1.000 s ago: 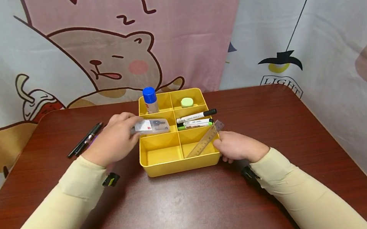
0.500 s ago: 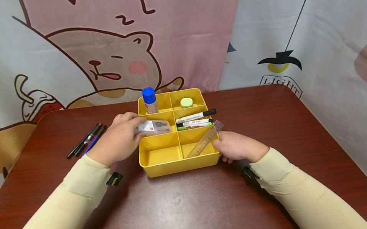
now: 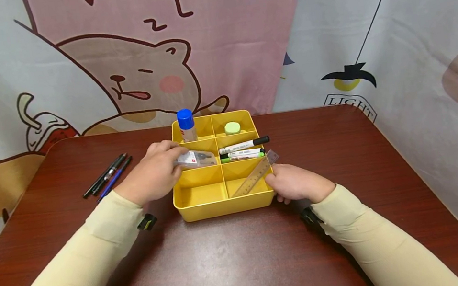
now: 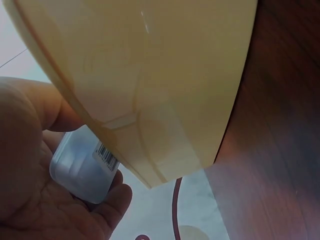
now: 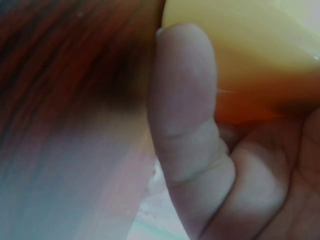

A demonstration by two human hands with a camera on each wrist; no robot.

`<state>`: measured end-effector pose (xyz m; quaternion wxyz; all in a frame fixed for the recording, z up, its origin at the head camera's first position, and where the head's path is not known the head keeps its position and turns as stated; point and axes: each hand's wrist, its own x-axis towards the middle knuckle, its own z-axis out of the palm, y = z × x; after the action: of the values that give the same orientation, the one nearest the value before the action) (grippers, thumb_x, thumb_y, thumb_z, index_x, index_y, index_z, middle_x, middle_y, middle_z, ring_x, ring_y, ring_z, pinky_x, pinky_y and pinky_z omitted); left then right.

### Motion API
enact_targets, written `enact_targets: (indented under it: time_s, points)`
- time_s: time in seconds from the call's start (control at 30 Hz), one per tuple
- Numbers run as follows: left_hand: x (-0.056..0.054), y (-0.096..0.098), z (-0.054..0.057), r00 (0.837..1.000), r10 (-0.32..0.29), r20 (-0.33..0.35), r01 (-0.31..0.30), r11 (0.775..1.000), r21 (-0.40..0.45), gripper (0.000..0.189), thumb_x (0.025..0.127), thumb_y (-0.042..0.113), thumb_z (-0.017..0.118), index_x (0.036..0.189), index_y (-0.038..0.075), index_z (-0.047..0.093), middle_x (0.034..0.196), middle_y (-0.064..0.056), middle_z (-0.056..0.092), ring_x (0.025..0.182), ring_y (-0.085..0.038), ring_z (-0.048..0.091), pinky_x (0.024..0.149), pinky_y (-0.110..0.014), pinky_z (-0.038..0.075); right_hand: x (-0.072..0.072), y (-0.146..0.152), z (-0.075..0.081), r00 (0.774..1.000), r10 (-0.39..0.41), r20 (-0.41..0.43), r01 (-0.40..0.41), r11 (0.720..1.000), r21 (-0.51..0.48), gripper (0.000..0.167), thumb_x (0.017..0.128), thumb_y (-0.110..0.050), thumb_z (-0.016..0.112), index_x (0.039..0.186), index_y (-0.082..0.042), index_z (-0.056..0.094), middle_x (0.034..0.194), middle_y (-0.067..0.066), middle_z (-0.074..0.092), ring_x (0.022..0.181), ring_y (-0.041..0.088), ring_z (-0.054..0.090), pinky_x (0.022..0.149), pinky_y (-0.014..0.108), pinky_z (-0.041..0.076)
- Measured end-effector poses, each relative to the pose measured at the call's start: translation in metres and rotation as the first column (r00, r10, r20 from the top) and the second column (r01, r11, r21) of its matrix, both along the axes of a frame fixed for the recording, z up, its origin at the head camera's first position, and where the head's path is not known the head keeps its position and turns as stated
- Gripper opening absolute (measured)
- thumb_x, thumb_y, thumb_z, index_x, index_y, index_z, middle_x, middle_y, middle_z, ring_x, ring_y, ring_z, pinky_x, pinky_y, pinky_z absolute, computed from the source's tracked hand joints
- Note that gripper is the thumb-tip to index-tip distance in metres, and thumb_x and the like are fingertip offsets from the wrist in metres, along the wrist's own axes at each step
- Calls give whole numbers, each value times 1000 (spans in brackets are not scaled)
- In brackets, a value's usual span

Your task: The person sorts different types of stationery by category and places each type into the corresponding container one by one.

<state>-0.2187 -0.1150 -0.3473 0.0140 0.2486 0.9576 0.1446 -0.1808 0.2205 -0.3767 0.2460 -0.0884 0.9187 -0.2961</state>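
In the head view my left hand (image 3: 150,175) grips a clear plastic case (image 3: 198,157) with a dark, compass-like tool inside. The case lies low in the middle-left compartment of a yellow divided organizer tray (image 3: 207,209). Seen from the left wrist, its end with a barcode label (image 4: 106,156) shows between thumb and fingers beside the tray's outer wall. My right hand (image 3: 297,181) holds the tray's right side near the front corner, and one finger (image 5: 186,100) shows along it in the right wrist view. Next to that hand, a transparent ruler (image 3: 255,176) leans diagonally in the front-right compartment.
Several markers (image 3: 242,153) fill the middle-right compartment. At the back are a blue-capped glue stick (image 3: 186,125) and a pale green item (image 3: 232,128). Several pens (image 3: 109,177) lie on the brown table (image 3: 223,264) left of the tray. A printed curtain stands behind.
My left hand has moved right and slightly in with the case, which now sits deeper in its compartment. The blue pen on the table has come into view. My right hand stays put.
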Motion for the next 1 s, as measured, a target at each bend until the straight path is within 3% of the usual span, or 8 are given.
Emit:
enact_targets:
  time_s: [0.47, 1.0]
  points:
    - [-4, 6, 0, 998, 9, 55, -7, 1000, -30, 41, 104, 17, 57, 144, 7, 60, 148, -16, 54, 131, -36, 46, 116, -53, 42, 0, -1, 1, 1000, -12, 13, 11, 1000, 14, 28, 100, -18, 37, 107, -6, 62, 81, 11, 66, 65, 21, 64, 62, 34, 58]
    - [-8, 12, -2, 999, -38, 22, 38, 999, -23, 36, 103, 11, 57, 138, 8, 65, 141, -15, 60, 131, -37, 49, 116, -53, 39, 0, 0, 0, 1000, -4, 5, 4, 1000, 13, 29, 100, -18, 36, 105, -6, 62, 79, 10, 66, 64, 20, 64, 61, 33, 57]
